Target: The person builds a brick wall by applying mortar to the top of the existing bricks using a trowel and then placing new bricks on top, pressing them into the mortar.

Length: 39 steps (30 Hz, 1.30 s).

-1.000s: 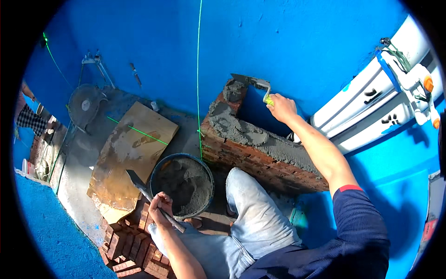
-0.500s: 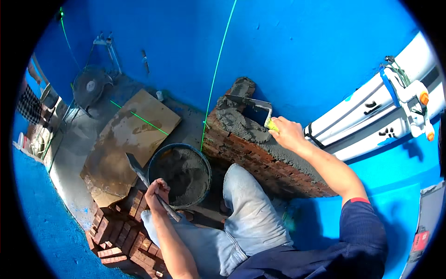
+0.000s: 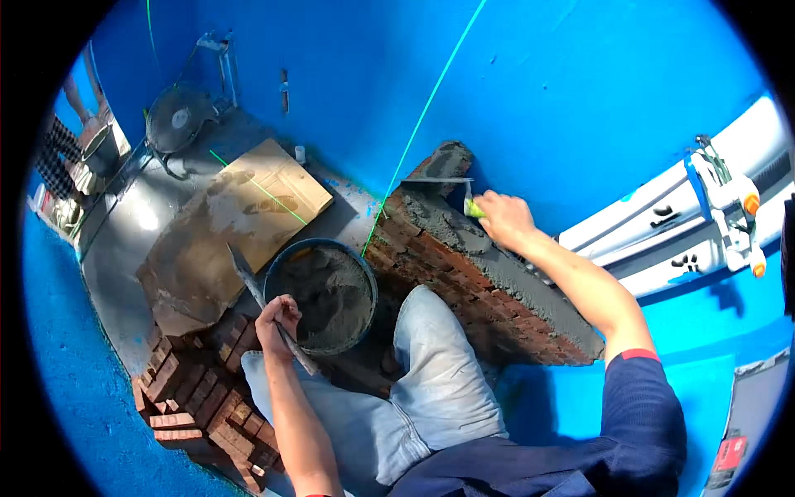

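My right hand point(image 3: 503, 219) grips a trowel point(image 3: 439, 180) by its yellow-green handle. Its blade shows nearly edge-on at the far end of a low brick wall point(image 3: 476, 290), over or against the grey mortar point(image 3: 447, 224) spread along the top. My left hand point(image 3: 279, 323) is closed around a long, flat grey tool point(image 3: 246, 269), mortar-smeared and seen edge-on, so its kind is unclear. This tool slants past the left rim of a round bucket point(image 3: 372, 286), which holds wet mortar point(image 3: 319, 290) in front of my knees.
Loose red bricks point(image 3: 203, 398) lie stacked at lower left. Beyond them are a stained board point(image 3: 273, 178) and a round fan-like thing point(image 3: 178, 120). White panels with fittings point(image 3: 679, 207) lean at right. A green laser line point(image 3: 431, 103) crosses the blue wall. Another person's checkered sleeve point(image 3: 62, 149) shows far left.
The trowel has shifted left relative to the brick wall, and its blade has turned from tilted to nearly level and edge-on. My view has swung slightly. The left hand keeps its grip.
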Tool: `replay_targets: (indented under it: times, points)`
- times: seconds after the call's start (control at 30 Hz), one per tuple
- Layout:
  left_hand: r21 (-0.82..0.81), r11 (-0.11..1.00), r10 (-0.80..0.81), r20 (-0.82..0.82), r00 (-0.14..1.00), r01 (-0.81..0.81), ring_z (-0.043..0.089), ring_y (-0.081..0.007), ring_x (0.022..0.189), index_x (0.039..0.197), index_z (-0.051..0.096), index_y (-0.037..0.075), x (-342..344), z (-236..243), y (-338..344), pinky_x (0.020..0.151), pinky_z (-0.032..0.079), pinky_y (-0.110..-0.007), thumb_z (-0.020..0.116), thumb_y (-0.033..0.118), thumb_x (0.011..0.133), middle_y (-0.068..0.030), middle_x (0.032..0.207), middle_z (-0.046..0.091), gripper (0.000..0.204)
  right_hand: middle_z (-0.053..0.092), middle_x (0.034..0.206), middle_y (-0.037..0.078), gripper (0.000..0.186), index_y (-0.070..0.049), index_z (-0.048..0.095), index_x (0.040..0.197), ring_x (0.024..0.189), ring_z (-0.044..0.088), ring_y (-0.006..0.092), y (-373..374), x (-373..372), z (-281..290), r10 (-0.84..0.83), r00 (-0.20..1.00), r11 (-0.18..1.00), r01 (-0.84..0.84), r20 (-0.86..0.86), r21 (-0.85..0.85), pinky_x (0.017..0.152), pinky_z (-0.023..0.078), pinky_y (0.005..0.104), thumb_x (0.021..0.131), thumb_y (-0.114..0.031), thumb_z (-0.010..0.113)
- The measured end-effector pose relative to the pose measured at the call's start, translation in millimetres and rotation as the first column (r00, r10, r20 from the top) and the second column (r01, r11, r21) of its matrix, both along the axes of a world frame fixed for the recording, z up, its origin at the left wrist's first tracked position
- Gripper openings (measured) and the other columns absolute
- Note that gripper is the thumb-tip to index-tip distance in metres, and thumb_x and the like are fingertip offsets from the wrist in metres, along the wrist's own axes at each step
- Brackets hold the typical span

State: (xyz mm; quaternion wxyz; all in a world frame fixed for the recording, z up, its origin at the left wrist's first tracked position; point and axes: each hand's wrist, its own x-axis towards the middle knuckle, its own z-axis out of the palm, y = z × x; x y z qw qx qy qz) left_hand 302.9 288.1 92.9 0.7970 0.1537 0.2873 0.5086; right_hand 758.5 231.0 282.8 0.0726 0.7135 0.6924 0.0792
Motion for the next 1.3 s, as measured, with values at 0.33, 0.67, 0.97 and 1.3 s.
replay_targets:
  times: [0.33, 0.67, 0.97, 1.3]
  points:
    - [0.025, 0.998, -0.052, 0.003, 0.999, 0.052, 0.057, -0.0194, 0.077, 0.063, 0.043, 0.013, 7, -5, -1, 0.073, 0.044, -0.034, 0.056, 0.017, 0.092, -0.0087, 0.09, 0.063, 0.031, 0.061, 0.119, 0.01, 0.048, -0.014, 0.056, 0.13, 0.1, 0.063, 0.0335, -34, -20, 23, -0.384, 0.921, 0.92, 0.376, -0.064, -0.11, 0.081, 0.052, 0.0473, 0.086, -0.03, 0.067]
    - [-0.008, 0.996, -0.09, 0.045, 0.995, 0.09, 0.058, -0.0173, 0.078, 0.064, 0.047, 0.011, 7, -14, 2, 0.072, 0.044, -0.032, 0.056, 0.018, 0.092, -0.0071, 0.091, 0.063, 0.03, 0.065, 0.102, 0.009, 0.032, -0.017, 0.064, 0.114, 0.092, 0.065, 0.0332, -61, -42, 21, -0.188, 0.919, 0.98, 0.199, -0.348, -0.004, 0.079, 0.053, 0.045, 0.084, -0.028, 0.067]
    - [-0.039, 0.998, -0.052, 0.035, 0.998, 0.053, 0.058, -0.0169, 0.076, 0.062, 0.048, 0.01, 6, -9, 0, 0.069, 0.046, -0.031, 0.059, 0.017, 0.089, -0.0084, 0.086, 0.062, 0.03, 0.067, 0.088, 0.022, 0.05, -0.002, 0.065, 0.1, 0.078, 0.064, 0.0374, -35, 1, 60, -0.218, 0.835, 0.972, 0.137, -0.505, -0.192, 0.068, 0.049, 0.0432, 0.09, -0.051, 0.061]
    - [-0.01, 0.998, -0.063, 0.027, 0.998, 0.063, 0.055, -0.0169, 0.075, 0.078, 0.061, 0.002, 9, -9, 3, 0.07, 0.044, -0.029, 0.059, 0.018, 0.088, -0.0088, 0.085, 0.062, 0.019, 0.061, 0.063, 0.007, 0.05, -0.002, 0.064, 0.085, 0.055, 0.061, 0.0187, 25, 103, 23, -0.408, 0.776, 0.913, 0.342, -0.481, -0.222, 0.054, 0.048, 0.0364, 0.089, -0.052, 0.061]
